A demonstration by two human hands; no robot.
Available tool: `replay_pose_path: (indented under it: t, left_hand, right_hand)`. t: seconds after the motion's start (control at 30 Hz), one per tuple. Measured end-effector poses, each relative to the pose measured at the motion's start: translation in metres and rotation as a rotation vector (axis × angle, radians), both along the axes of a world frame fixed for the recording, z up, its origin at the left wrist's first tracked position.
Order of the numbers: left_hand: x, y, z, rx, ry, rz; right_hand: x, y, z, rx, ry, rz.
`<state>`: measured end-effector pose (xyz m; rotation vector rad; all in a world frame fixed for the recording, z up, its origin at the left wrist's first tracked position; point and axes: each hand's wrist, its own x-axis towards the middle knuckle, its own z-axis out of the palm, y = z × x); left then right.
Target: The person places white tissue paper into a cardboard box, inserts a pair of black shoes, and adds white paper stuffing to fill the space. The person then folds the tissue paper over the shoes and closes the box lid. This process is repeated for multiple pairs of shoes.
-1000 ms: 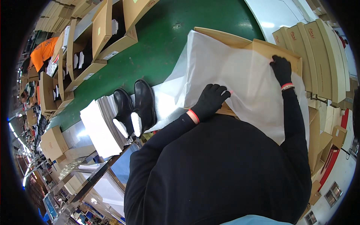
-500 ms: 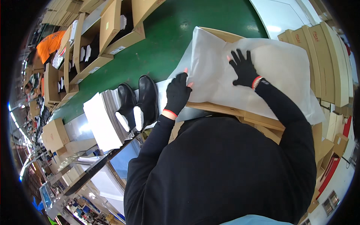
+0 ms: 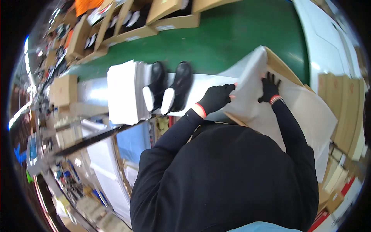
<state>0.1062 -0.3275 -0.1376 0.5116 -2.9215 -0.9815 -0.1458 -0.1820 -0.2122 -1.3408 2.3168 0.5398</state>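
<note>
L hand (image 3: 217,99) at L edge of white paper (image 3: 299,112), fingers bent, narrow; can't tell if pinching. R hand (image 3: 270,89) spread wide on paper, now nearer L end of box (image 3: 284,66) than 0.5 s ago. Paper lies over box, creased; prob. not fully fitted. Beyond, to L: black boots (image 3: 181,85), sheet stack (image 3: 123,92); farther, open boxes (image 3: 176,23).

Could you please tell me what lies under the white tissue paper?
A cardboard box, its edges partly showing. The white tissue paper covers its inside, so any contents cannot be seen.
</note>
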Motion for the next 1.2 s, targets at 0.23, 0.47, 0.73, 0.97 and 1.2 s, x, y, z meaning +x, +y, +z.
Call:
replay_pose_path:
  t: [0.23, 0.47, 0.73, 0.97, 1.2]
  left_hand:
    - [0.172, -0.069, 0.082, 0.109, 0.255, 0.791]
    - [0.258, -0.073, 0.000, 0.070, 0.030, 0.866]
    - [0.236, -0.140, 0.071, 0.000, 0.705, 1.053]
    - [0.159, -0.118, 0.177, 0.826, 0.767, 0.809]
    - [0.012, -0.056, 0.128, 0.609, 0.479, 0.442]
  right_hand:
    - [0.045, 0.024, -0.026, -0.123, -0.064, 0.039]
    - [0.045, 0.006, -0.020, -0.114, -0.055, 0.105]
    - [0.028, 0.005, 0.002, -0.381, -0.309, -0.021]
    - [0.078, -0.041, 0.149, -0.902, -1.194, -0.135]
    - [0.082, -0.044, 0.192, -0.374, -1.476, -0.123]
